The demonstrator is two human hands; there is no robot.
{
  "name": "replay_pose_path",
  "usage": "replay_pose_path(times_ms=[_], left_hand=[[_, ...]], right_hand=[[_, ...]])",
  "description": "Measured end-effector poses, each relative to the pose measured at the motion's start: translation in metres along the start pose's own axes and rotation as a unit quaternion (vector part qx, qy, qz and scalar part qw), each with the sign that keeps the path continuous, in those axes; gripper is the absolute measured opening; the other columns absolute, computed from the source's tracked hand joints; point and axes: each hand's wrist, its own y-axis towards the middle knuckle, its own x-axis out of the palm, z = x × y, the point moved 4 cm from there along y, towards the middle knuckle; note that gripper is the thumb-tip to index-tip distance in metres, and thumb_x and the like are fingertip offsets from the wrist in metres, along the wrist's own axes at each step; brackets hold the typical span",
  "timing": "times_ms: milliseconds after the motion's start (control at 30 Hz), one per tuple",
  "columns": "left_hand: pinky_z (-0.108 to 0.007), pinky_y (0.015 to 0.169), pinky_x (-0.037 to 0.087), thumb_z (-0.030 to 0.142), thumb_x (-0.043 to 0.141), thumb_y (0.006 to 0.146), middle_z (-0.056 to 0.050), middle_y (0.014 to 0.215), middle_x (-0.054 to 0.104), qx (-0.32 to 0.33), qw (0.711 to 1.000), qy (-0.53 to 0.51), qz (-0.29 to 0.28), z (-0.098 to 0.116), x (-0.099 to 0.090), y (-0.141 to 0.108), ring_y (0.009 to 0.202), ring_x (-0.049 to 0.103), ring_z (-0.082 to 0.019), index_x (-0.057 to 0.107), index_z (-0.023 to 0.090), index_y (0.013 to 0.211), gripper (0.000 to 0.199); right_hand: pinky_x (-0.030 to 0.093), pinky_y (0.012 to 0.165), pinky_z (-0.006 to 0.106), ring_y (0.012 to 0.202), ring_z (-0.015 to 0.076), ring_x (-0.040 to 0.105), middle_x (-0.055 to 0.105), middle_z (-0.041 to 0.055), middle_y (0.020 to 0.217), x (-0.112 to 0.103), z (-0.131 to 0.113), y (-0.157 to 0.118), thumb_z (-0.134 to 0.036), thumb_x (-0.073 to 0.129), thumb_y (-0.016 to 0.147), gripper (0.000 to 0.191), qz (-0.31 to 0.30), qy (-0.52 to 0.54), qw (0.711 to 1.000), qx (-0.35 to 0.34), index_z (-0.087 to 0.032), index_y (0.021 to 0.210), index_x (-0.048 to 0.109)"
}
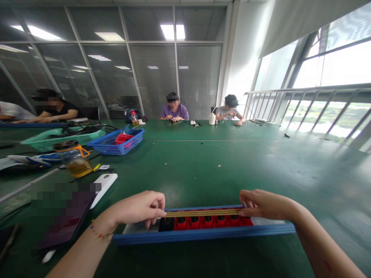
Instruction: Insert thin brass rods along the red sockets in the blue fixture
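Note:
Several thin yellow-brown strips [203,212] run side by side between my two hands, just above a long blue-edged tray [203,233]. My left hand [147,208] is closed at their left end, thumb against fingers. At the right end my right hand [253,204] pinches them the same way. Whether the strips are stiff rods or stretched bands, I cannot tell. Below them, inside the tray, sits a row of red holders [208,222] with dark centres. A black piece [166,224] lies at the row's left end, near my left fingers. Grey flat surfaces show at both tray ends.
Left of the tray lie a dark-screened tablet or phone [68,222] and a white device [106,185]. Beyond are a jar of amber liquid [77,164], a blue basket [116,146] and a green basket [43,143]. Several people sit at the green table's [246,166] far side.

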Motion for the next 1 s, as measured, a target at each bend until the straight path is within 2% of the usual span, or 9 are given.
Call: replay_pose_path(times_ms=[300, 433, 633, 800, 900, 1000], left_hand=[[-0.021, 0.051, 0.042, 0.051, 0.049, 0.073, -0.001, 0.066, 0.064, -0.01, 1.0, 0.014, -0.005, -0.004, 0.0, 0.001, 0.053, 0.057, -0.013, 0.055, 0.018, 0.075, 0.033], [-0.02, 0.051, 0.037, 0.049, 0.05, 0.071, 0.001, 0.064, 0.062, 0.009, 0.998, 0.063, 0.013, -0.003, -0.006, 0.001, 0.058, 0.056, -0.014, 0.059, 0.018, 0.072, 0.032], [-0.021, 0.06, 0.034, 0.043, 0.055, 0.07, 0.001, 0.074, 0.061, 0.051, 0.974, 0.175, 0.131, 0.019, -0.016, -0.008, 0.069, 0.054, -0.015, 0.064, 0.022, 0.066, 0.023], [-0.023, 0.067, 0.035, 0.036, 0.045, 0.08, 0.0, 0.081, 0.062, 0.085, 0.96, 0.194, 0.184, 0.038, -0.014, -0.021, 0.074, 0.055, -0.016, 0.066, 0.027, 0.079, 0.023], [-0.025, 0.072, 0.037, 0.041, 0.043, 0.081, -0.001, 0.085, 0.061, 0.09, 0.942, 0.21, 0.247, 0.038, -0.026, -0.034, 0.081, 0.054, -0.018, 0.066, 0.027, 0.081, 0.027], [-0.027, 0.079, 0.037, 0.047, 0.045, 0.078, -0.001, 0.092, 0.061, 0.075, 0.913, 0.238, 0.322, 0.028, -0.046, -0.048, 0.088, 0.052, -0.021, 0.066, 0.029, 0.082, 0.028]], right_hand=[[0.04, 0.059, 0.028, 0.076, 0.0215, 0.056, 0.063, 0.004, 0.084, 0.002, 0.005, 0.003, -0.059, 0.049, 0.073, 0.04, -0.014, 0.023, 1.0, 0.0, -0.023, 0.091, 0.056], [0.041, 0.059, 0.027, 0.074, 0.0201, 0.057, 0.064, 0.0034, 0.084, 0.002, 0.004, 0.002, -0.057, 0.051, 0.074, 0.038, -0.011, 0.029, 0.999, -0.01, -0.024, 0.091, 0.056], [0.041, 0.06, 0.027, 0.071, 0.019, 0.059, 0.065, 0.0027, 0.083, 0.002, 0.002, 0.003, -0.053, 0.053, 0.073, 0.035, -0.002, 0.035, 0.999, -0.017, -0.023, 0.09, 0.057], [0.042, 0.059, 0.027, 0.071, 0.0192, 0.059, 0.066, 0.0023, 0.082, 0.003, 0.005, 0.006, -0.054, 0.054, 0.072, 0.036, -0.008, 0.033, 0.999, -0.015, -0.023, 0.09, 0.057], [0.042, 0.06, 0.027, 0.073, 0.0196, 0.059, 0.066, 0.0021, 0.082, 0.003, 0.006, 0.005, -0.056, 0.053, 0.072, 0.039, -0.007, 0.033, 0.999, -0.015, -0.023, 0.093, 0.056], [0.042, 0.061, 0.027, 0.078, 0.0208, 0.058, 0.065, 0.0033, 0.084, 0.0, 0.01, 0.002, -0.057, 0.053, 0.072, 0.042, -0.001, 0.039, 0.999, -0.005, -0.023, 0.096, 0.053]])
